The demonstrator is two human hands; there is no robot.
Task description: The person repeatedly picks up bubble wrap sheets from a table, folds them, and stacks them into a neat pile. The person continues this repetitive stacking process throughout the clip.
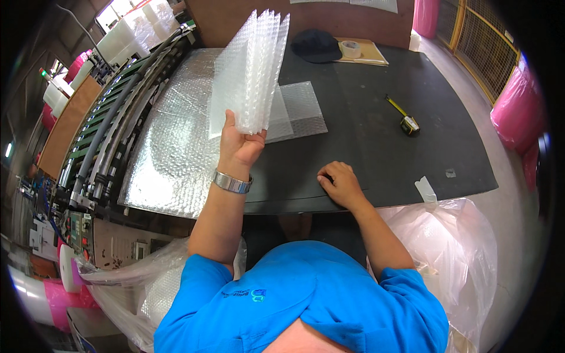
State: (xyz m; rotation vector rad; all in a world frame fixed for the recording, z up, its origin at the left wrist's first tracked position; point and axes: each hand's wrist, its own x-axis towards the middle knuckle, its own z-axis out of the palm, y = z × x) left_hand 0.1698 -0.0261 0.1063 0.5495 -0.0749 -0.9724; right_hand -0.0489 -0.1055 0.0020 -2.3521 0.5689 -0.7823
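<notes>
My left hand (241,144), with a metal watch on the wrist, is raised over the table and closed around the lower end of a stack of clear bubble wrap bags (250,76). The bags stand nearly upright, their edges fanned apart at the top. Beneath and behind them, more flat bubble wrap pieces (303,109) lie on the dark tabletop. My right hand (340,183) rests on the table near its front edge, fingers loosely bent and nothing held.
A large bubble wrap sheet (170,129) covers the table's left side, beside a roller machine (112,117). Toward the back are a dark cap (316,47) and a tape roll (351,49). A tape measure (409,125) lies at right. Clear plastic bags (447,247) hang below the front edge.
</notes>
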